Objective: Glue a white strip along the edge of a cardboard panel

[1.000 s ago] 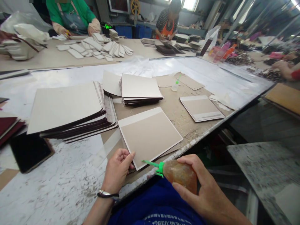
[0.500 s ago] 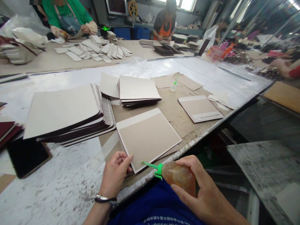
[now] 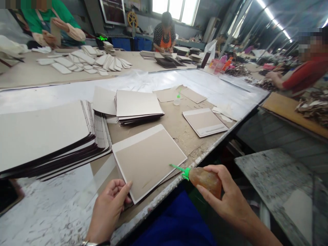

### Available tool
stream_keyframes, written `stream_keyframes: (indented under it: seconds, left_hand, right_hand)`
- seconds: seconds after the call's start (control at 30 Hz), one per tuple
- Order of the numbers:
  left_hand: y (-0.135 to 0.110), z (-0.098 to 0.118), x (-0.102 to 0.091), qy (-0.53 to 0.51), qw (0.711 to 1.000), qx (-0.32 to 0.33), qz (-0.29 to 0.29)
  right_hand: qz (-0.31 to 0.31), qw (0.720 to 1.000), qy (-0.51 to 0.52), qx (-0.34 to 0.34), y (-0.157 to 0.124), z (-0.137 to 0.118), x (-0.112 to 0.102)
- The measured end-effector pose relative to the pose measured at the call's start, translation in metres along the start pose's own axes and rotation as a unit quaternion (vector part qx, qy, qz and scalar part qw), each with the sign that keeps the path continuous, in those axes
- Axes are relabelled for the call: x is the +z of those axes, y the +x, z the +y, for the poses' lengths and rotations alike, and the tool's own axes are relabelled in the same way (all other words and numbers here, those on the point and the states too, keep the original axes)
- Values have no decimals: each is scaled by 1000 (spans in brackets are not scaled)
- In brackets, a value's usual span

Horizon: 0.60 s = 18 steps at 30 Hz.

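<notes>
Left hand palm down at table near edge, fingers pinching card near corner. Right hand off edge, fingers gripping glue bottle, green nozzle touching card's right edge.

**Glue nozzle travels up the board's edge**

The right hand carries the glue bottle away from the near corner of the cover board. Its green nozzle now points at the near-right edge, closer to the right corner. Across the tables, the person in green lifts a flat piece off the table. With the view swung right, a person in red comes into sight.
</notes>
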<state>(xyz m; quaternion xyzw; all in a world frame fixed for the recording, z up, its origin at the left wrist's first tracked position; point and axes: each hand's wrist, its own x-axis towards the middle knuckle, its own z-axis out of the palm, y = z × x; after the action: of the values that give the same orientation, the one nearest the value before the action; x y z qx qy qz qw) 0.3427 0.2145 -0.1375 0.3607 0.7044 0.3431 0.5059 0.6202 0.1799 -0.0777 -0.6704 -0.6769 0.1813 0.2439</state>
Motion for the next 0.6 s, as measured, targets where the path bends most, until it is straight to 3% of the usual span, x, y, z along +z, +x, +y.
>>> stream_keyframes:
  seconds: [0.43,0.53,0.6]
  left_hand:
    - [-9,8,5,-26,999,1,21]
    - [-7,6,5,-31,999,4,17]
    - [-3,2,6,-30,999,3,13]
  right_hand:
    - [77,996,-23,35,9,26,-12]
    - [42,991,62,107,3,16,-7]
    - [-44,958,229,165,-1,4,4]
